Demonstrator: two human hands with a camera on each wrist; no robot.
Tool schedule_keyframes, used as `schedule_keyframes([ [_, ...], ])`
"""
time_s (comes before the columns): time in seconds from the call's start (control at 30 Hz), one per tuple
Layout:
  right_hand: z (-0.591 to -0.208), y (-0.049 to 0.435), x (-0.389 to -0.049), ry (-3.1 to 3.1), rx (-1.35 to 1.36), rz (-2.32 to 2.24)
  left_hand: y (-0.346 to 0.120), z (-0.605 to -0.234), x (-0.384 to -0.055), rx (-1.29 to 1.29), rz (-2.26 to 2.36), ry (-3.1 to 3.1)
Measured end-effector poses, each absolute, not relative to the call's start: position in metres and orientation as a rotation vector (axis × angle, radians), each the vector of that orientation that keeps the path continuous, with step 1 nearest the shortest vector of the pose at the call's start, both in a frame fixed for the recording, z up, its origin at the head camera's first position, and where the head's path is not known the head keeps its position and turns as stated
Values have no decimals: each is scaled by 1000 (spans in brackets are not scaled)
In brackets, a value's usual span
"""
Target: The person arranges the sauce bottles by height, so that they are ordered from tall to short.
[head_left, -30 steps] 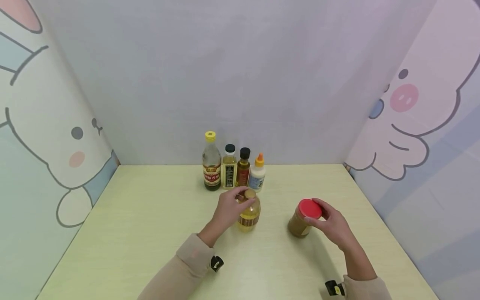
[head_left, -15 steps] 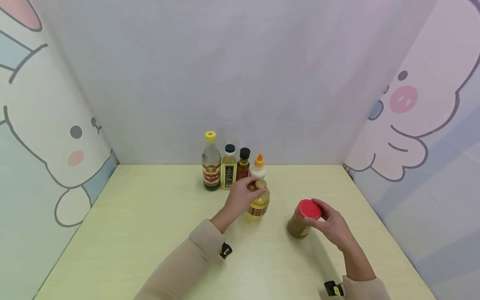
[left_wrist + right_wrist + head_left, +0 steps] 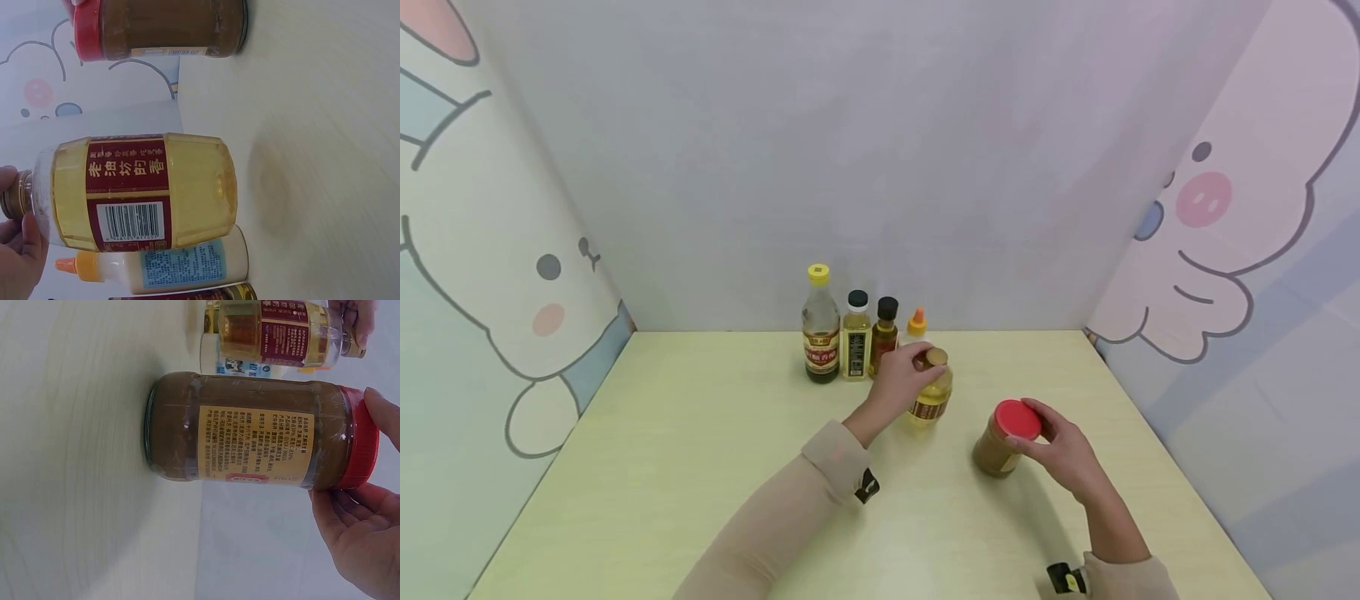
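My left hand (image 3: 895,382) pinches the cap and neck of an upright cooking oil bottle (image 3: 932,402), filled with pale yellow oil and wearing a maroon label. In the left wrist view a gap and a faint shadow show beneath the oil bottle (image 3: 131,194), which hangs above the table. On the right, my right hand (image 3: 1067,454) grips the red lid of a jar of brown sesame peanut paste (image 3: 995,454); thumb and fingers lie on opposite sides of the lid. The jar's cream label (image 3: 253,444) faces the right wrist camera.
At the back stand a yellow-capped vinegar bottle (image 3: 822,346), a black-capped pale bottle (image 3: 856,346) and a dark sauce bottle (image 3: 884,337) in a row. A white squeeze bottle (image 3: 181,267) with an orange nozzle ends the row, partly hidden behind the left hand. Walls enclose the table (image 3: 700,433).
My left hand has carried the oil bottle rightward and toward the back, closer to the squeeze bottle. The right hand and the jar have stayed in place.
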State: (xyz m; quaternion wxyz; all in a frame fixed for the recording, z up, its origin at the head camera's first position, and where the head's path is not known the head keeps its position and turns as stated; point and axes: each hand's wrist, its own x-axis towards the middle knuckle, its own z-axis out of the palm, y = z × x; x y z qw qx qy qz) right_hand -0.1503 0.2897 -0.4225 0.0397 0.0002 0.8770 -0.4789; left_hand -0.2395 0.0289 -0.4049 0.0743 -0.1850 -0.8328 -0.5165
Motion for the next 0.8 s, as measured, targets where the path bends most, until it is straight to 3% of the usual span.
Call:
schedule_keyframes([
  [0.8,-422,289,-150,2698,0,-1474,66,-413,-272,-506,-1553,-2532],
])
